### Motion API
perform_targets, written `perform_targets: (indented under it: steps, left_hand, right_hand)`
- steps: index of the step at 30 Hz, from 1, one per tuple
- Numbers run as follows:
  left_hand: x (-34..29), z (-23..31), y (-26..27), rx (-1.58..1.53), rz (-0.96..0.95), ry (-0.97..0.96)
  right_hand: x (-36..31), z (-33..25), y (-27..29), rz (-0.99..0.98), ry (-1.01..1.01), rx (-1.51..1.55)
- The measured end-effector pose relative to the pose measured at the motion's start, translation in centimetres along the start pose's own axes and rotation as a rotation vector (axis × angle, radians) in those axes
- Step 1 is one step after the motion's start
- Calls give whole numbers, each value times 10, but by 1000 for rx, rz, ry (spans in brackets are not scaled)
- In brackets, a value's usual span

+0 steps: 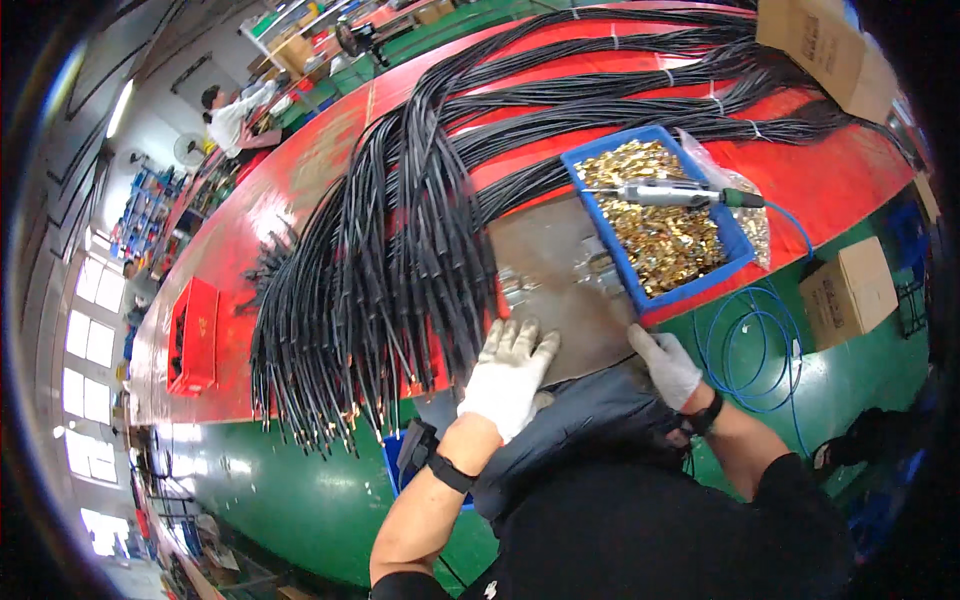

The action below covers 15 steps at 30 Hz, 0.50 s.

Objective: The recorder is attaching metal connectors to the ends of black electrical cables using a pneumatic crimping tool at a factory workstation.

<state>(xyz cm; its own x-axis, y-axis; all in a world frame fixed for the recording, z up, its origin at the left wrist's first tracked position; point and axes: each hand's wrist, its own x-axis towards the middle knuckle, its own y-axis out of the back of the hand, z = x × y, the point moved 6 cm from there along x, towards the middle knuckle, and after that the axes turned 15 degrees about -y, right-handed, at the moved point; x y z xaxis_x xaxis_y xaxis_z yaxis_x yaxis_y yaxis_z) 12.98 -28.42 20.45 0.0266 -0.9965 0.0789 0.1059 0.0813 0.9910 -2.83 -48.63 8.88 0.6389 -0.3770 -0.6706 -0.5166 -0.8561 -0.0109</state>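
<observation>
My left hand (510,375), in a whitish glove, lies with its fingers stretched out at the near left edge of a flat brown board (560,300). My right hand (668,370), also gloved, is at the board's near right corner. Its thumb reaches the edge and the other fingers are curled, partly hidden. Small metal fixtures (598,268) are on the board. Just left of it hangs a thick bundle of black cables (370,270), ends drooping over the table's near edge. To the right stands a blue bin (627,262) of gold-coloured metal pieces, with a grey power screwdriver-like tool (665,193) across it.
More tied black cables (600,105) stretch across the red table (300,150). A red bin (195,335) sits at the left, and a clear bag (750,220) beside the blue bin. A blue hose (745,345) coils above the green floor near a cardboard box (850,295). A person (235,125) works far left.
</observation>
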Motion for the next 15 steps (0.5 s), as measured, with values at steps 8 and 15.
perform_targets:
  steps: [8,15]
  left_hand:
    - [-106,-99,143,149,201,136]
    - [-35,-105,115,115,128,-327]
  right_hand:
    - [-132,-119,15,-56,344,-973]
    - [-71,-181,-103,-196,640,-947]
